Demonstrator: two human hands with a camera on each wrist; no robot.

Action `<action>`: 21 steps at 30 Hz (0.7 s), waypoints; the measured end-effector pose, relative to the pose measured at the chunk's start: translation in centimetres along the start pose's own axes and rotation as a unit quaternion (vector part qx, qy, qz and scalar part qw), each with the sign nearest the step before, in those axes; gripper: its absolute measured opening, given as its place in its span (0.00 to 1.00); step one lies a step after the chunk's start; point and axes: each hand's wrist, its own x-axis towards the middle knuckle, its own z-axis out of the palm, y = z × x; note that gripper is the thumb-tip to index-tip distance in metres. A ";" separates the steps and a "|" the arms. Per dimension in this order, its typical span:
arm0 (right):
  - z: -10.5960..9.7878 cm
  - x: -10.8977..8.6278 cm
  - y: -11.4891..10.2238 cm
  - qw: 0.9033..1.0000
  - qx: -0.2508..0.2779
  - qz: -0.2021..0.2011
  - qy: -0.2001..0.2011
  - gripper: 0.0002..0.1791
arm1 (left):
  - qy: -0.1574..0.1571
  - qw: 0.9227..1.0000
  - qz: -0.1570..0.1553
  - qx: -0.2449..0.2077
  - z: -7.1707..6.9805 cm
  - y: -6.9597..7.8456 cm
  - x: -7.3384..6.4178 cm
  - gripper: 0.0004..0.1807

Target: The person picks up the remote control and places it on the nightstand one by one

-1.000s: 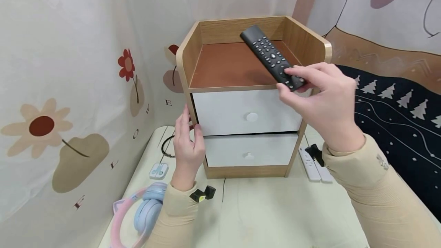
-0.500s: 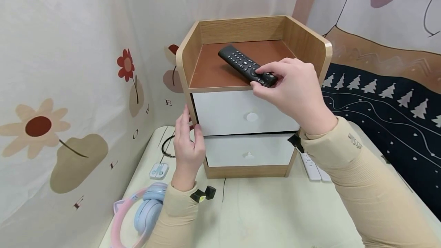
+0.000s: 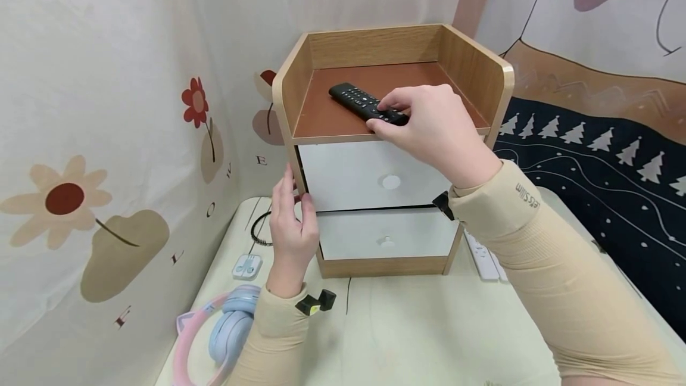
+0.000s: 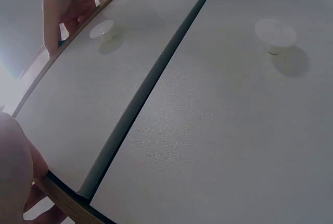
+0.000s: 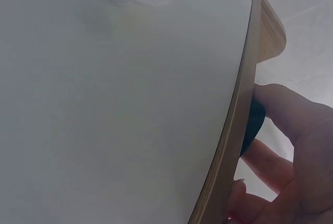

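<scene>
Head view: I'm seeing the right hand (image 3: 436, 130) pinching the remote (image 3: 355, 100) between thumb and fingers at the cabinet's (image 3: 383, 267) brown top (image 3: 396, 73); whether they're touching, I cannot tell. The left hand (image 3: 292, 234) is resting nearly straight fingers against the cabinet's left side, gripping nothing. Left wrist: I'm getting two drawers (image 4: 208, 130), the left hand touching the edge beside them. Right wrist: the cabinet's edge is partly hiding the remote, the right hand gripping its end.
</scene>
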 end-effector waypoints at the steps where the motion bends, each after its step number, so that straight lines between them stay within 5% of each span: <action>1: 0.0 0.2 -0.1 1.000 -0.005 0.000 -0.004 0.17 | 0.000 1.000 0.000 0.000 0.0 0.0 0.0 0.34; 21: 1.4 3.0 -1.4 0.997 -0.036 -0.012 -0.073 0.25 | 0.001 1.000 -0.002 0.005 0.1 -0.1 -0.1 0.34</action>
